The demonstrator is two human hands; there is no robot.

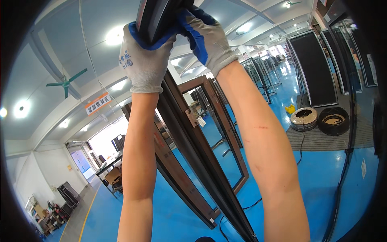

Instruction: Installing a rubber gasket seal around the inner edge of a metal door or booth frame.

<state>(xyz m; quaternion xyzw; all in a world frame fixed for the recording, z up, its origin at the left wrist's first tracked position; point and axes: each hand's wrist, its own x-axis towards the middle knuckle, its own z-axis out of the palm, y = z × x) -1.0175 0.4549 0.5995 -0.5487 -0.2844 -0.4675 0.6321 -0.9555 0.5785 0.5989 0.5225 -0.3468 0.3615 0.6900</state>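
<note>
Both my arms reach up, and both hands wear grey knit gloves with blue palms. My left hand [146,64] is closed round the lower end of a dark profile piece [155,18] at the top of the view. My right hand [209,40] has its fingers curled against the same dark piece from the right; their tips are hidden. Below the hands, a long dark window frame [193,161] slopes down to the lower right. A brown frame with glass [209,86] stands just behind it, with a small metal plate [191,117] near its edge.
Dark panels [313,68] stand at the right, beside glass and frames. Two coils, one pale [304,119] and one black [333,122], lie on a grey mat near a yellow object [290,109]. Cables run over the blue floor. A table [109,169] stands at the left; a green fan [65,84] hangs overhead.
</note>
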